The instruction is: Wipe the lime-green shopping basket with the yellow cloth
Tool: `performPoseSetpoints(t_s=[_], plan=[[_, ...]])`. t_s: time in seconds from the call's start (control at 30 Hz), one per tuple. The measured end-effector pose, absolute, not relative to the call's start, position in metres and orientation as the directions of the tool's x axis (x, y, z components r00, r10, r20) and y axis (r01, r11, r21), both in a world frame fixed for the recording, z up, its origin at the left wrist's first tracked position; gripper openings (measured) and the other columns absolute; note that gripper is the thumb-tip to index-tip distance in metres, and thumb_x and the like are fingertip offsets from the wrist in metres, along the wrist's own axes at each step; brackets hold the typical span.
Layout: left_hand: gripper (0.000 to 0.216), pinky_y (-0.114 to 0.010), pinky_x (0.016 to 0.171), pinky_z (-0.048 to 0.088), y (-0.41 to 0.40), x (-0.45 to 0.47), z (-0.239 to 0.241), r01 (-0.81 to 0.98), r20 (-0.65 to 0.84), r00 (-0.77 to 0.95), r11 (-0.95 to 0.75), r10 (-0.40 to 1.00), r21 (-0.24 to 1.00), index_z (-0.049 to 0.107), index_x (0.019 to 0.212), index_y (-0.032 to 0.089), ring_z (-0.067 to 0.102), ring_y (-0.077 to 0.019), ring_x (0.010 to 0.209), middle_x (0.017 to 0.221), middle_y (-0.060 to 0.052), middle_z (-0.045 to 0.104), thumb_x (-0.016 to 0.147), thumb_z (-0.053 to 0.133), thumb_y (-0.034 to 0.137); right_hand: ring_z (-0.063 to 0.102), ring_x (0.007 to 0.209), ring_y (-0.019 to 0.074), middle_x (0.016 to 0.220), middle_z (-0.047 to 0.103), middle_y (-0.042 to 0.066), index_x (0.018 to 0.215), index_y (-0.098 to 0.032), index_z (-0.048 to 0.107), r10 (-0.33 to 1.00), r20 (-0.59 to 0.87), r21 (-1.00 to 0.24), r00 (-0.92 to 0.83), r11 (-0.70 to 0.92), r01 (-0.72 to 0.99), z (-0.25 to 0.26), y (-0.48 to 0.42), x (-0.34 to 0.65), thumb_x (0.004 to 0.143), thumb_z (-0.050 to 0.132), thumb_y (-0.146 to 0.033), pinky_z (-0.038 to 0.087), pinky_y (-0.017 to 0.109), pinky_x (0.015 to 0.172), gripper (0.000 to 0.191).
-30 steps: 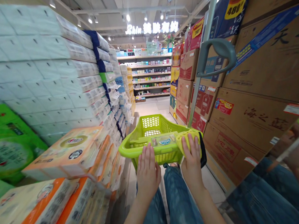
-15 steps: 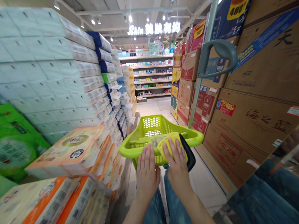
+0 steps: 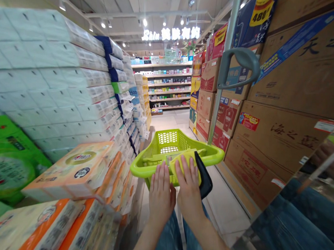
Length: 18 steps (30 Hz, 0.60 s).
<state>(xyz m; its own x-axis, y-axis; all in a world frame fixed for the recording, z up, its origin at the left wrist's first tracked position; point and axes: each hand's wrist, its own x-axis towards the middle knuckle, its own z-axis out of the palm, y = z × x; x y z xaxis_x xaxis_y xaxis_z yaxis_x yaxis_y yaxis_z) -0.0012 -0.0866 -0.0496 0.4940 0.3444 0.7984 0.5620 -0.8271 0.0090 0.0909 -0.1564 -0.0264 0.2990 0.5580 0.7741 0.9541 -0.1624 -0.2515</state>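
Ahead of me stands a lime-green shopping cart [image 3: 135,169] with a perforated basket. My left hand [image 3: 161,190] rests on its near rim, fingers stretched out flat and together. Beside it, my right hand [image 3: 187,180] presses a yellow cloth [image 3: 175,163] against the rim and the bar behind it. The cloth is partly hidden beneath the fingers. A black curved handle-like part [image 3: 205,179] hangs just right of that hand; where it attaches is hidden. The two hands are close together but apart.
Stacked white tissue packs [image 3: 46,80] wall the left side, with orange tissue packs [image 3: 70,170] nearer. Cartons [image 3: 278,128] line the right. A metal pole [image 3: 224,83] bears a grey loop handle [image 3: 256,67]. Farther on, shelves [image 3: 168,81] stand across the tiled aisle [image 3: 169,121].
My right hand has slid a little to the left with the yellow cloth, nearer my left hand. My left hand stays on the rim. The whole view has shifted slightly.
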Motion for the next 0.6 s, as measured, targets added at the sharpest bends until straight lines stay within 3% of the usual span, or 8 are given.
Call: performPoseSetpoints(t_s=[0.17, 0.4, 0.6], plan=[[0.072, -0.044, 0.117, 0.031, -0.087, -0.003, -0.047, 0.554, 0.792, 0.507, -0.833, 0.34, 0.003, 0.019, 0.155, 0.008, 0.025, -0.0276, 0.149, 0.154, -0.017, 0.042, 0.088, 0.044, 0.011, 0.012, 0.152, 0.024, 0.16, 0.033, 0.006, 0.154, -0.023, 0.03, 0.619, 0.755, -0.189, 0.217, -0.112, 0.976, -0.025, -0.164, 0.097, 0.083, 0.038, 0.003, 0.031, 0.05, 0.119, 0.077], [0.073, -0.046, 0.117, 0.031, -0.088, 0.0, -0.047, 0.559, 0.8, 0.49, -0.829, 0.346, 0.016, 0.013, 0.156, 0.008, 0.027, -0.0275, 0.149, 0.154, -0.017, 0.041, 0.09, 0.044, 0.011, 0.01, 0.152, 0.0274, 0.162, 0.027, 0.007, 0.157, -0.027, 0.021, 0.456, 0.782, -0.361, 0.425, -0.224, 0.905, -0.03, -0.187, 0.161, 0.08, 0.032, 0.005, 0.025, 0.061, 0.118, 0.084], [0.074, -0.046, 0.117, 0.032, -0.087, 0.002, -0.052, 0.565, 0.804, 0.478, -0.825, 0.353, 0.027, 0.013, 0.156, 0.008, 0.024, -0.0282, 0.149, 0.154, -0.019, 0.04, 0.09, 0.045, 0.012, 0.006, 0.153, 0.0284, 0.162, 0.026, 0.01, 0.156, -0.017, 0.026, 0.527, 0.755, -0.319, 0.391, -0.226, 0.92, -0.025, -0.168, 0.118, 0.081, 0.036, 0.003, 0.027, 0.057, 0.119, 0.078]])
